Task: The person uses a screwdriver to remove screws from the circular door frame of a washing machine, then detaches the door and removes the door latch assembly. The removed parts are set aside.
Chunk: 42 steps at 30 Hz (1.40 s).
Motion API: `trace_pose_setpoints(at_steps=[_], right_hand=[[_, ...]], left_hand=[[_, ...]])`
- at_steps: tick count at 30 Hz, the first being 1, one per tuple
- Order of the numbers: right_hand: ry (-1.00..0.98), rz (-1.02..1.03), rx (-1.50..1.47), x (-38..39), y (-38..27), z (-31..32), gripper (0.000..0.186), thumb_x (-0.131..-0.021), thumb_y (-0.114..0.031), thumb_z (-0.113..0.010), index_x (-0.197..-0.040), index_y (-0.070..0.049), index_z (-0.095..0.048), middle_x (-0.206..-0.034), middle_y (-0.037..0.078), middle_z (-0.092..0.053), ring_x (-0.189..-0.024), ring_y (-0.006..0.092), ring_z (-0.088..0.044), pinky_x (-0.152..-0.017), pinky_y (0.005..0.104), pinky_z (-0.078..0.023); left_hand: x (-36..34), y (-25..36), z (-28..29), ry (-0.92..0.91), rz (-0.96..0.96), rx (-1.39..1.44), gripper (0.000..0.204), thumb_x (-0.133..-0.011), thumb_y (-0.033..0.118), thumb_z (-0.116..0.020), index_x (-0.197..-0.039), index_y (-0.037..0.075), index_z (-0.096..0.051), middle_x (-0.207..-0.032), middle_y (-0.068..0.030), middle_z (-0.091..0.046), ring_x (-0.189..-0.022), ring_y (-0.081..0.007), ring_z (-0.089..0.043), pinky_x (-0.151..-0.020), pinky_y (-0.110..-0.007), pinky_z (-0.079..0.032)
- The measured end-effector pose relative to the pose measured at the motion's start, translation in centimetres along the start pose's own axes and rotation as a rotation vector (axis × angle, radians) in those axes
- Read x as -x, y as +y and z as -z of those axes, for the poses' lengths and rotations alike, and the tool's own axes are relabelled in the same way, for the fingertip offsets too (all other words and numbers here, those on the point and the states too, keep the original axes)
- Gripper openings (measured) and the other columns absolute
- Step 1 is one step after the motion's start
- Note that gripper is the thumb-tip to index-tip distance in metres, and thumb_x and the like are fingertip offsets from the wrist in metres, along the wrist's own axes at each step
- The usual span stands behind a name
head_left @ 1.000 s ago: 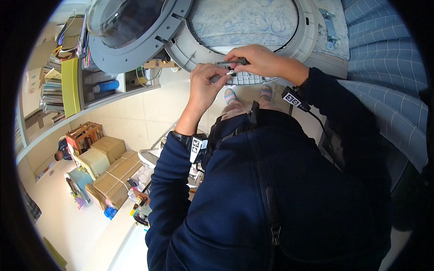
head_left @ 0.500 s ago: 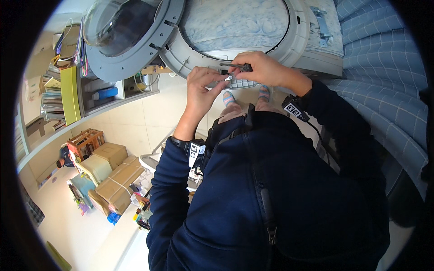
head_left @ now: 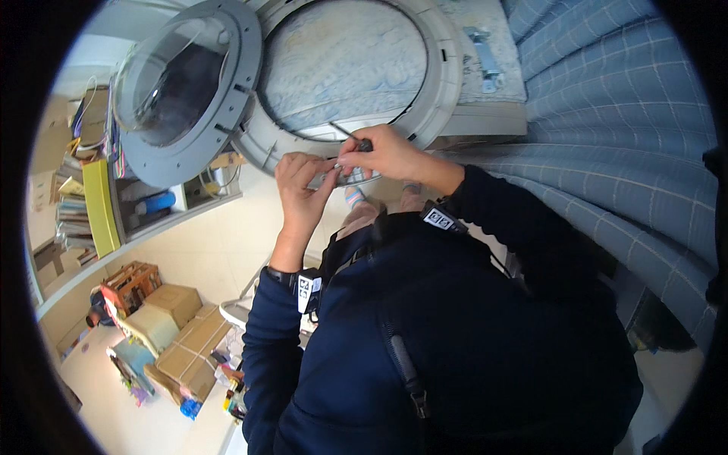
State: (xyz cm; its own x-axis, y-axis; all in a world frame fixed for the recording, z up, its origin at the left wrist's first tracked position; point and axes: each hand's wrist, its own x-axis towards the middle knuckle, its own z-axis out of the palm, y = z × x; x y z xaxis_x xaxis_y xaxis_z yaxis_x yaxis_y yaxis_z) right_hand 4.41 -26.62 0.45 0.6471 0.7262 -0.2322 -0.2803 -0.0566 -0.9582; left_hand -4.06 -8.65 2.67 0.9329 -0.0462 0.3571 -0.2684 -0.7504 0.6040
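My left hand (head_left: 302,182) is closed, pinching a small white piece (head_left: 338,165) between thumb and fingertips. Its kind is too small to make out. Against that piece lie the fingertips of my right hand (head_left: 394,155), which also grips a screwdriver (head_left: 365,145) with a dark handle. The thin shaft points up and to the left. Both hands are just in front of the lower rim of a grey round machine front (head_left: 436,102) with a large circular opening. Part of a grey gridded panel (head_left: 353,179) shows below my fingers.
A round door with a clear glass bowl (head_left: 171,91) hangs swung out to the left. Blue checked curtains (head_left: 599,98) drape along the right. Shelves with books and a yellow-green board (head_left: 101,205) stand at left, with cardboard boxes (head_left: 199,349) on the floor side.
The view has shifted, so the scene sits further left. My right fingertips have come in to the white piece; the screwdriver stays in that hand, its shaft tilted more steeply.
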Motion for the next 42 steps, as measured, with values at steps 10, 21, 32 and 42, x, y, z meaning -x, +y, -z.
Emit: trace_pose_setpoints(at_steps=[10, 21, 32, 42], right_hand=[[0.656, 0.074, 0.294, 5.3, -1.3, 12.5, 0.015, -0.084, -0.015, -0.069, -0.088, -0.002, -0.065, -0.076, 0.004, -0.067, -0.056, 0.0067, -0.056, -0.051, 0.0212, -0.046], [0.874, -0.205, 0.721, 6.8, 0.4, 17.6, 0.019, -0.078, -0.019, -0.070, -0.089, -0.004, -0.067, -0.075, 0.011, -0.068, -0.064, 0.0240, -0.065, -0.060, 0.0358, -0.050], [0.971, -0.242, 1.154, 5.2, 2.1, 16.0, 0.027, -0.078, -0.031, -0.070, -0.091, -0.007, -0.069, -0.084, 0.018, -0.067, -0.080, 0.0364, -0.064, -0.069, 0.0445, -0.051], [1.063, -0.182, 1.083, 4.2, 2.9, 15.4, 0.021, -0.081, -0.028, -0.070, -0.085, -0.007, -0.067, -0.082, 0.016, -0.067, -0.079, 0.0364, -0.065, -0.068, 0.0464, -0.051]], left_hand=[[2.7, -2.8, 1.1, 0.092, 0.343, 0.120, 0.014, -0.079, 0.002, -0.070, -0.093, 0.005, -0.070, -0.086, -0.0061, -0.066, -0.083, -0.0206, -0.058, -0.078, -0.031, -0.044], [3.6, -3.7, 1.5, 0.202, 0.405, 0.117, 0.011, -0.084, 0.004, -0.067, -0.094, 0.002, -0.070, -0.086, -0.0063, -0.065, -0.080, -0.0161, -0.057, -0.077, -0.027, -0.045], [3.7, -3.4, 1.2, 0.147, 0.391, 0.108, 0.015, -0.083, 0.003, -0.068, -0.098, 0.003, -0.070, -0.086, -0.0066, -0.064, -0.079, -0.0162, -0.057, -0.076, -0.028, -0.046], [4.1, -3.8, 0.9, 0.138, 0.485, 0.221, 0.015, -0.086, 0.003, -0.065, -0.101, 0.000, -0.068, -0.087, -0.0050, -0.063, -0.080, -0.0127, -0.057, -0.078, -0.024, -0.045]])
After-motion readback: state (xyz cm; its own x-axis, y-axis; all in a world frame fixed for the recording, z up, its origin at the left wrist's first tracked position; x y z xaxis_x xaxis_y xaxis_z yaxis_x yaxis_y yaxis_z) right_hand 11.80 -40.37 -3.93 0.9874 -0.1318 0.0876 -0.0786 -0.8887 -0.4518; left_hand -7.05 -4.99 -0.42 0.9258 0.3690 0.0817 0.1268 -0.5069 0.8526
